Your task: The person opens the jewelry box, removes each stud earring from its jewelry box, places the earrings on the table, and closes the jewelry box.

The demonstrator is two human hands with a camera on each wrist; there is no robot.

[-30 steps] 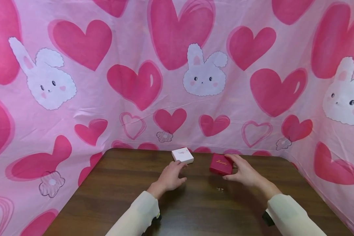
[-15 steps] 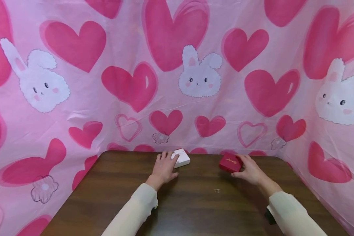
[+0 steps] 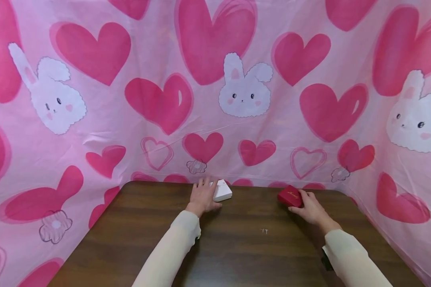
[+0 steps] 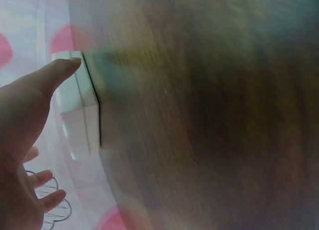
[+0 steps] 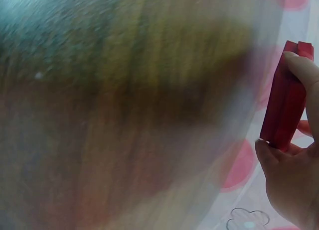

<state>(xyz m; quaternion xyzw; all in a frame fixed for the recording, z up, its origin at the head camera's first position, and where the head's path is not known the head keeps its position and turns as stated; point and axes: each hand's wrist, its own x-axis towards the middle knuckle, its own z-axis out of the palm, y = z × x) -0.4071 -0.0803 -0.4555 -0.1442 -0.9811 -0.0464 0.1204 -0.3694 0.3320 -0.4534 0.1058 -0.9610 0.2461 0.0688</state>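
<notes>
At the back of the table stands a small white box (image 3: pixel 222 190) with a lid and faint lettering. My left hand (image 3: pixel 202 198) is at its left side, fingers spread; in the left wrist view the thumb (image 4: pixel 65 65) lies over the box's side, with the other fingers apart from it. On the right, a red jewelry box (image 3: pixel 290 196) with gold lettering is held in my right hand (image 3: pixel 313 208). The right wrist view has the fingers and thumb around that red box (image 5: pixel 284 100), tilted and apparently off the table. Between the hands lie two tiny pale pieces (image 3: pixel 264 231), too small to identify.
A dark brown wooden table (image 3: pixel 237 259) spans the view beneath both arms. Its far edge meets a pink cloth (image 3: pixel 208 119) printed with hearts and rabbits, which also hangs at the left and right.
My left hand has moved from in front of the white box to its left side. The right hand has carried the red jewelry box to the right. The tiny pieces have stayed on the table.
</notes>
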